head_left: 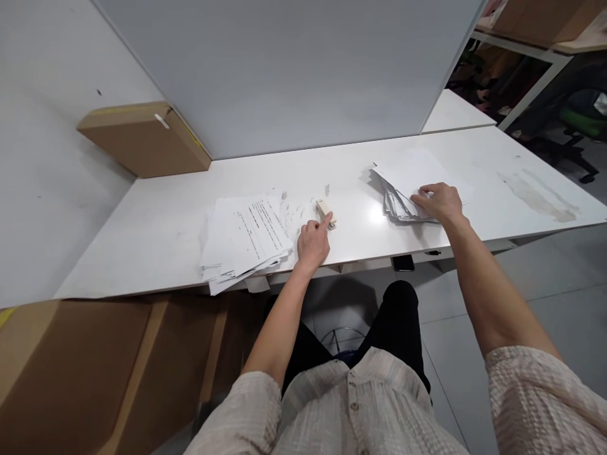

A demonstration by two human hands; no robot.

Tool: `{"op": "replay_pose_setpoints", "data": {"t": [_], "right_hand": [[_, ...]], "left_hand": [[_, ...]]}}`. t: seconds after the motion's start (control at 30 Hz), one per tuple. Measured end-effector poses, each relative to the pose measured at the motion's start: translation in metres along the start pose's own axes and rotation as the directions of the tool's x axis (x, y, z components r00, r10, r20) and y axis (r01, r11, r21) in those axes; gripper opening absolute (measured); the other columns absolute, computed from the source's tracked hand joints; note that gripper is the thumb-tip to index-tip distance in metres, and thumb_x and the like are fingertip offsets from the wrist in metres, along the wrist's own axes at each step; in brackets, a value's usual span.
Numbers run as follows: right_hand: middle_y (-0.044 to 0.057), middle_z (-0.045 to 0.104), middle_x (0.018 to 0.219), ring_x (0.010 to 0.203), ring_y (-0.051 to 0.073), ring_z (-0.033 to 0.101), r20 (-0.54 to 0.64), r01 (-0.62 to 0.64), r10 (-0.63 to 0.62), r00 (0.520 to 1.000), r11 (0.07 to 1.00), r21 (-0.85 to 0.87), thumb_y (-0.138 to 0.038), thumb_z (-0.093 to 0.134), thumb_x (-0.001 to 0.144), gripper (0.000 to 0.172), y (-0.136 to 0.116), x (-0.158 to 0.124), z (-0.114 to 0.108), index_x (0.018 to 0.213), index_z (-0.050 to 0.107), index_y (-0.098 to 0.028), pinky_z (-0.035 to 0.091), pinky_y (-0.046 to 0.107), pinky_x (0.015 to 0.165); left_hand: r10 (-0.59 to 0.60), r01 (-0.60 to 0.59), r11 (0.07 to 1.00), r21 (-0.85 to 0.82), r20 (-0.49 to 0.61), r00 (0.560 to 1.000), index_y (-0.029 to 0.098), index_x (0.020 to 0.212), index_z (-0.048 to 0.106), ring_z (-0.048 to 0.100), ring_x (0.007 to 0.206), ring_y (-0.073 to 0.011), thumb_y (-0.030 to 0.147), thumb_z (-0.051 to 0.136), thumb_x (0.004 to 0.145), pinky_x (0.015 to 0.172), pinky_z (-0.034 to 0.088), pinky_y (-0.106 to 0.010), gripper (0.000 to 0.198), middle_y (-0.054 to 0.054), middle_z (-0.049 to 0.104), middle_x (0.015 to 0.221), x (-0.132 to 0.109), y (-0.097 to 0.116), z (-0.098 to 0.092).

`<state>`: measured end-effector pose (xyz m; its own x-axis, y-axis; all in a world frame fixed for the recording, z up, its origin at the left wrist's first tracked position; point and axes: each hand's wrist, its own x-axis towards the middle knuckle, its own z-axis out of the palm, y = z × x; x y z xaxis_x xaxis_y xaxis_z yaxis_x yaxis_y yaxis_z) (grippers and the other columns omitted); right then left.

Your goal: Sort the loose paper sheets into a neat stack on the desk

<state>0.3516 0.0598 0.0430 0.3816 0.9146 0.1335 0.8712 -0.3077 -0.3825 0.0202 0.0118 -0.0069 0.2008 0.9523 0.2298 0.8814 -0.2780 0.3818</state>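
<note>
A small cream stapler (323,207) lies on the white table, its near end beside my left hand (313,243). One finger of that hand stretches onto the stapler's near end, while the other fingers are curled in. To the right, my right hand (439,201) is over a messy stack of papers (403,213), its thumb and fingers pinching the top white sheet (410,170). Left of my left hand sits another loose pile of papers (246,234). Printed lines show on its top page, and its near corner hangs over the table edge.
A closed cardboard box (137,139) stands at the back left against the grey partition (303,76). More cardboard boxes (180,354) are below the table on the left. A dark flat object (403,263) shows under the front edge. Stains (545,196) mark the table's right side.
</note>
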Motion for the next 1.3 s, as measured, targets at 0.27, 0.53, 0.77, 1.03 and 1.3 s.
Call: {"op": "replay_pose_setpoints", "data": {"t": [0.27,0.53,0.77,1.03,1.3], "right_hand": [[0.013,0.059,0.115,0.103,0.033,0.051,0.078,0.035,-0.025,0.997,0.992,-0.123,-0.051,0.059,0.067,0.052,-0.008,-0.001,-0.008,0.109,0.066,-0.019,0.045,0.042,0.075],[0.012,0.058,0.112,0.102,0.031,0.048,0.210,0.074,-0.019,0.977,0.964,-0.257,-0.053,0.048,0.077,0.042,-0.022,-0.006,-0.018,0.098,0.066,-0.022,0.041,0.038,0.069],[0.011,0.053,0.121,0.110,0.031,0.041,0.235,0.045,0.012,0.972,0.970,-0.237,-0.054,0.055,0.075,0.052,-0.023,-0.005,-0.022,0.117,0.059,-0.024,0.039,0.038,0.077],[0.012,0.054,0.115,0.102,0.031,0.045,0.264,-0.002,0.085,0.961,0.953,-0.301,-0.053,0.057,0.073,0.050,-0.028,0.003,-0.020,0.111,0.062,-0.021,0.040,0.040,0.076],[0.014,0.055,0.108,0.098,0.029,0.045,0.348,0.064,0.067,0.935,0.934,-0.352,-0.047,0.053,0.079,0.039,-0.034,0.003,-0.025,0.105,0.064,-0.020,0.039,0.038,0.075]], "left_hand": [[-0.021,0.020,1.000,-0.006,-0.040,0.999,0.030,0.136,0.038,0.042,0.097,-0.0280,0.013,0.038,0.086,0.079,0.038,-0.041,0.053,-0.011,0.052,0.116,0.023,-0.003,0.004],[-0.032,0.030,0.997,0.066,0.021,0.999,0.027,0.140,0.033,0.043,0.102,-0.0275,0.013,0.033,0.089,0.082,0.039,-0.040,0.053,-0.009,0.048,0.131,0.018,-0.002,-0.001],[-0.041,0.043,0.999,-0.023,0.088,0.995,0.027,0.141,0.031,0.043,0.104,-0.0284,0.014,0.032,0.089,0.084,0.038,-0.043,0.053,-0.009,0.049,0.132,0.019,-0.004,-0.002],[-0.057,0.105,0.949,-0.298,0.164,0.985,0.017,0.143,0.023,0.042,0.116,-0.0274,0.019,0.026,0.091,0.096,0.033,-0.045,0.052,-0.014,0.047,0.132,0.001,0.002,-0.022],[0.020,0.101,0.913,-0.395,0.290,0.957,0.016,0.141,0.027,0.046,0.118,-0.0241,0.026,0.023,0.093,0.097,0.035,-0.040,0.049,-0.015,0.049,0.131,-0.057,0.039,-0.080]]}}
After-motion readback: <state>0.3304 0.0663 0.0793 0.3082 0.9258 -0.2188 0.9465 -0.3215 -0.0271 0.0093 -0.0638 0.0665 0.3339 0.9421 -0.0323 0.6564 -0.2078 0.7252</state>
